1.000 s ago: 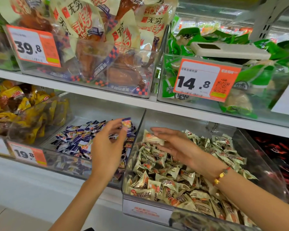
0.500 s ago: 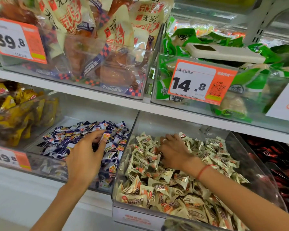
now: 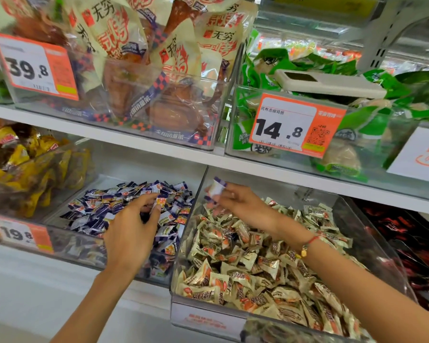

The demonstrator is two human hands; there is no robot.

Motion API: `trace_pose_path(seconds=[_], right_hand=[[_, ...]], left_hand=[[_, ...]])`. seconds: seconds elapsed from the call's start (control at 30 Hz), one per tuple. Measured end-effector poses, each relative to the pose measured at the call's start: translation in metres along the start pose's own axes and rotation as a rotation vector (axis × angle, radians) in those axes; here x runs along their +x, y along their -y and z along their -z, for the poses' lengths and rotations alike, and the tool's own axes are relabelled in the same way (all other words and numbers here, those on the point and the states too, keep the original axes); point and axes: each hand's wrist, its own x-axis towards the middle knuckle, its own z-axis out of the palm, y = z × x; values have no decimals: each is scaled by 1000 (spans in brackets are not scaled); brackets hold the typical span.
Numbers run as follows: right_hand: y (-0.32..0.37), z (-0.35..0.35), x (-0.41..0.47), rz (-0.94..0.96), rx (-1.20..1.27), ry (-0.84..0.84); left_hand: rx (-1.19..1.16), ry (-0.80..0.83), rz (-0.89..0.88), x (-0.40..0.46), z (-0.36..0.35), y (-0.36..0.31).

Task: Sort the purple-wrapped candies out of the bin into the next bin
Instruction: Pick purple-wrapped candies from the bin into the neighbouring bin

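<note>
Both hands are seen over the lower shelf's clear plastic bins. A purple-and-white candy [image 3: 216,188] is pinched in the fingertips of the right hand [image 3: 243,206], held up above the back left corner of the right bin [image 3: 372,233], close to the wall shared with the neighbouring bin. Its wrapper looks crinkly, with a purple crimped end sticking up, though it is blurred. A red cord bracelet [image 3: 308,243] with a small yellow bead is worn on that wrist.

The left hand [image 3: 131,233] is lowered onto the heap of purple candies [image 3: 97,209] in the left bin [image 3: 60,246], fingers curled down into the pile near its right edge; whether anything is gripped cannot be told. Those wrappers are glossy, small and pillow-shaped, with white panels and orange spots.

The right bin is filled with cream-and-gold candies [image 3: 245,266], shiny foil, with serrated ends. Along the front left edge of the left bin an orange and white price tag [image 3: 22,235] is fixed.
</note>
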Motion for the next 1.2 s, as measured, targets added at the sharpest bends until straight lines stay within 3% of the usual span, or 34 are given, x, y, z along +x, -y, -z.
trace_pose_path(seconds=[0.17,0.37,0.5,0.53,0.67,0.83,1.07,1.2], right_hand=[[33,-48,15,197,-108,-69],[16,-18,6,125,-29,-187],[-12,13,-8,32,6,-357],[-20,18,-11,-1,-77,-327],[-52,15,-11,-96,-845,-3],[-59,-1,4,-109,-1395,48],[-83,-12,23,-193,-1523,65],[-77,-8,31,-143,-1404,109]], left_hand=[[-81,-41,0,1,2,1],[-45,-49,-54,-3,10,0],[76,159,-236,-4,10,-5],[125,211,-247,-4,8,-4],[209,272,-250,-3,3,4],[163,253,-251,-1,2,10],[177,260,-234,-1,1,10],[184,262,-220,-2,3,7]])
